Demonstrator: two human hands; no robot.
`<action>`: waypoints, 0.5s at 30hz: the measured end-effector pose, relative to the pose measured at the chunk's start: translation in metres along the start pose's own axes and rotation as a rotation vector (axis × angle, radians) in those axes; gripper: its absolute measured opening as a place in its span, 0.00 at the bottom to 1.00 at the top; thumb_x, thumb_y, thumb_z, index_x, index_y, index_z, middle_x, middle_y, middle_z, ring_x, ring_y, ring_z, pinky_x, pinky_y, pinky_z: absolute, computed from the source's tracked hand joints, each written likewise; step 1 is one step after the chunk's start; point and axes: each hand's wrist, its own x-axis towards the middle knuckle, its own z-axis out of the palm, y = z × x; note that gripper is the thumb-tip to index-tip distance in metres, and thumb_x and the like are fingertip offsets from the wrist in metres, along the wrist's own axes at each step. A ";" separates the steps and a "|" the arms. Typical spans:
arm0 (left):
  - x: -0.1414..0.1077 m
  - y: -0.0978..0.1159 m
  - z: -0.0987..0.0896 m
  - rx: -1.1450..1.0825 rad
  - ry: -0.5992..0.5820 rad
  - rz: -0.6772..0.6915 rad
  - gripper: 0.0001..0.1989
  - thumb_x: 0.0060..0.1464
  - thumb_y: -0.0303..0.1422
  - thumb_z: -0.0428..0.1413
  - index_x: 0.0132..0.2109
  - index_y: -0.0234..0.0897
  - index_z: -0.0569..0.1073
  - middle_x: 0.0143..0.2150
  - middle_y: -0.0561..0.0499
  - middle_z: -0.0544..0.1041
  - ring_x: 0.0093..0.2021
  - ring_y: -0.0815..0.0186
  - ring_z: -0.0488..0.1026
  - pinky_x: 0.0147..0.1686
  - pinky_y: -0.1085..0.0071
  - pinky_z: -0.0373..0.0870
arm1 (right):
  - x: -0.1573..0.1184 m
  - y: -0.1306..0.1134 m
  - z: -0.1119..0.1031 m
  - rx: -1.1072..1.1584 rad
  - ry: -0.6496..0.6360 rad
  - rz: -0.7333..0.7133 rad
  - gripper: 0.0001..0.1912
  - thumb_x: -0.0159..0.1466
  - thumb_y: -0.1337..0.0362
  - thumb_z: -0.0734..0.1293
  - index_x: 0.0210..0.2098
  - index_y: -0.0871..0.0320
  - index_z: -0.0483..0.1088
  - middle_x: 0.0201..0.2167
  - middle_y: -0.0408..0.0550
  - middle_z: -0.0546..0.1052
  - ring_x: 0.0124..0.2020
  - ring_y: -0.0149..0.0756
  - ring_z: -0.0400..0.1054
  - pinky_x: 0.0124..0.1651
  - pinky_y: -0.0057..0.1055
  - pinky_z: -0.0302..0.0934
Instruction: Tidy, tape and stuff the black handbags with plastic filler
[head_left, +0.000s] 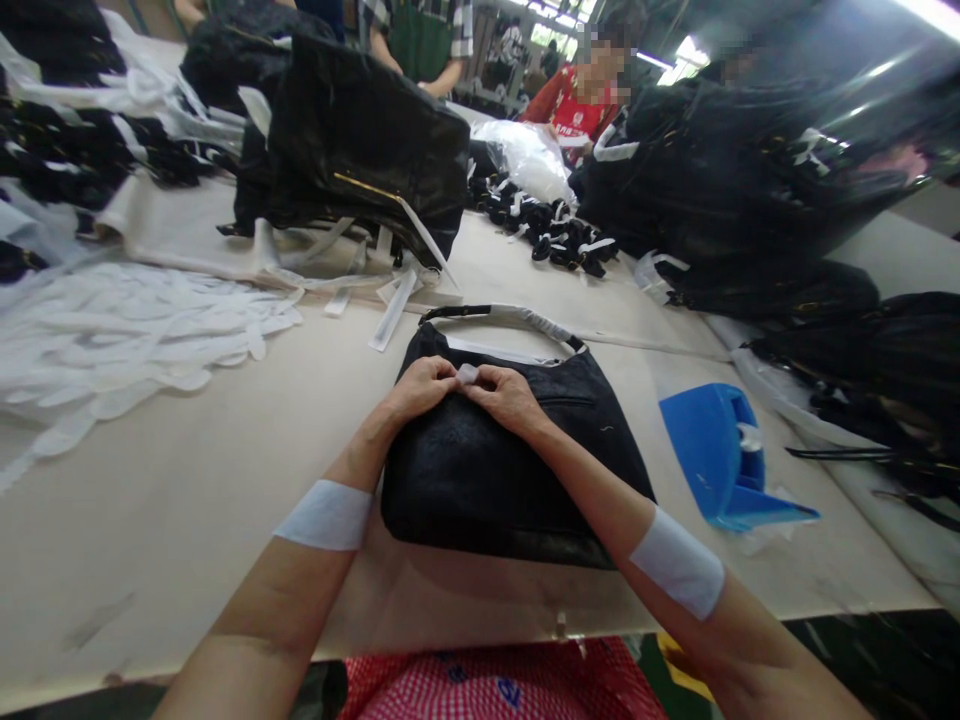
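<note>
Clock centred on the black shoulder bag (480, 490), twelve pointing away from the wearer. The bag is lying flat on the worktop (187, 540), directly ahead of the wearer, its partly white-wrapped handle (532, 322) arching at twelve.

Hands: left hand (424, 388) and right hand (506, 400) are meeting at the bag's eleven o'clock, fingers and thumbs drawn nearly together, both pinching a small white piece (466, 373) just below the bag's mouth. What lies beneath the fingertips is staying hidden.

Step in hand, as judged: close fingertip work on that piece. The next move seems to be calling for light, two-sided finger control, without dragging on the leather.

Surface: a spread of white strips (150, 330) is covering the worktop toward ten. A larger black bag (360, 120) with a gold-coloured zip is standing at eleven; a heap of black straps (562, 235) is sitting just past twelve. Black bags (720, 190) are piling up between one and two. A blue plastic holder (701, 450), exact kind unclear, is resting at three.

Room: a co-worker in a red apron (585, 115) is standing beyond the straps; another, in a green apron (420, 50), is standing between eleven and twelve. Ceiling lights (690, 52) are glowing overhead.
</note>
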 end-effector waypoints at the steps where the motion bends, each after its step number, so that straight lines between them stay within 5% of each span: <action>1: 0.001 0.000 0.000 0.008 -0.006 0.000 0.09 0.46 0.36 0.56 0.30 0.35 0.76 0.30 0.51 0.75 0.34 0.63 0.70 0.33 0.70 0.64 | 0.000 -0.001 0.000 -0.006 0.005 0.024 0.09 0.61 0.59 0.67 0.35 0.57 0.77 0.30 0.42 0.78 0.32 0.33 0.69 0.37 0.28 0.61; 10: 0.001 -0.002 0.000 0.077 -0.020 0.017 0.07 0.46 0.32 0.55 0.30 0.35 0.77 0.32 0.51 0.77 0.35 0.63 0.73 0.36 0.69 0.67 | -0.001 -0.012 -0.001 -0.137 -0.006 0.138 0.07 0.60 0.61 0.68 0.33 0.56 0.78 0.29 0.43 0.79 0.33 0.35 0.72 0.35 0.27 0.60; 15: 0.001 0.001 0.003 0.096 0.032 0.033 0.08 0.48 0.33 0.56 0.31 0.35 0.78 0.32 0.51 0.78 0.35 0.63 0.73 0.37 0.70 0.67 | -0.001 -0.010 0.003 -0.240 0.070 0.052 0.07 0.61 0.62 0.67 0.33 0.58 0.76 0.34 0.47 0.78 0.36 0.37 0.71 0.39 0.30 0.60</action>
